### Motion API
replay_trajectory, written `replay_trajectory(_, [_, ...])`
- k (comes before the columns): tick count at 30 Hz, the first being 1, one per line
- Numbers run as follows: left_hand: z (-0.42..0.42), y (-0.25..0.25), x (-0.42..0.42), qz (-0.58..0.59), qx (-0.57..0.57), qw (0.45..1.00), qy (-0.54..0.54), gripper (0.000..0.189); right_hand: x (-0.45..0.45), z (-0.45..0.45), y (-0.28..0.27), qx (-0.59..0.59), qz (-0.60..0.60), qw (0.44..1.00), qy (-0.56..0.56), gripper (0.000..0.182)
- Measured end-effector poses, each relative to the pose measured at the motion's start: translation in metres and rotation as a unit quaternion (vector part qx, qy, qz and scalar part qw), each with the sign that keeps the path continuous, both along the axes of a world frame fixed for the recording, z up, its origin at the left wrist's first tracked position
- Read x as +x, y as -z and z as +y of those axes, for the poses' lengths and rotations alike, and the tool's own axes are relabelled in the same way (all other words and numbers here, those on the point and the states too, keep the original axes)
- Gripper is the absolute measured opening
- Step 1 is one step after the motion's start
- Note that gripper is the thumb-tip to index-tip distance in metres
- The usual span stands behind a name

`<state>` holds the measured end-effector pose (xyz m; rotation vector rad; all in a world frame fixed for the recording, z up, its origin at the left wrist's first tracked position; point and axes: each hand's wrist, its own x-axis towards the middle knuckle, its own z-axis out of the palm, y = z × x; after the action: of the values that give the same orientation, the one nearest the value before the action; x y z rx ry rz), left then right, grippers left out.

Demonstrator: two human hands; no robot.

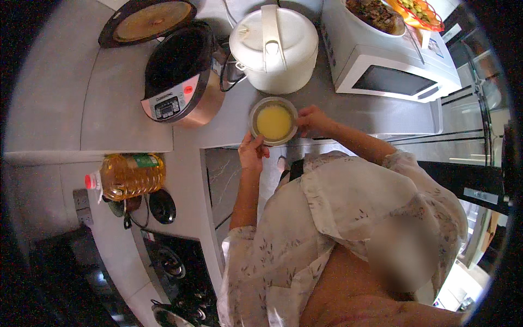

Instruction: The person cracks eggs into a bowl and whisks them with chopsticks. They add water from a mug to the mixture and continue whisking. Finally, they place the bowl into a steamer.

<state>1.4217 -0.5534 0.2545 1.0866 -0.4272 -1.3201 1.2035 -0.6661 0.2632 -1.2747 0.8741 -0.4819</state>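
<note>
A round metal bowl (254,130) with yellow liquid (274,122) inside is between my two hands, at the front edge of the grey counter. The fingers of my left hand (252,154) grip its near left rim, thumb on top. My right hand (314,121) holds the rim on the right side. Just behind the bowl stands a white lidded pot (282,57), its handle lying over the lid. To the left of the pot is an electric rice cooker (208,104) with its lid (153,20) up; its dark interior shows no detail.
A white microwave oven (347,73) stands at the right, with a dish of dark food (378,16) and a red basket (437,25) on top. At the left lie an oil bottle (132,176) and a black round item (162,206), near a gas hob (184,265).
</note>
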Motion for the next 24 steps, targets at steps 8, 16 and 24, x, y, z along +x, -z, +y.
replay_trajectory(8, [-0.016,0.005,0.021,-0.042,0.001,0.999,0.03,0.033,0.024,-0.011,0.014,0.027,0.024,0.999,0.025,0.018])
replay_trajectory(16, [-0.026,0.027,0.035,-0.103,-0.024,0.994,0.039,0.022,0.023,-0.014,0.012,0.011,0.061,0.998,0.02,0.016])
replay_trajectory(24, [-0.022,0.026,0.039,-0.076,0.035,0.996,0.036,0.011,0.003,-0.035,-0.142,-0.263,-0.022,0.954,0.14,0.019])
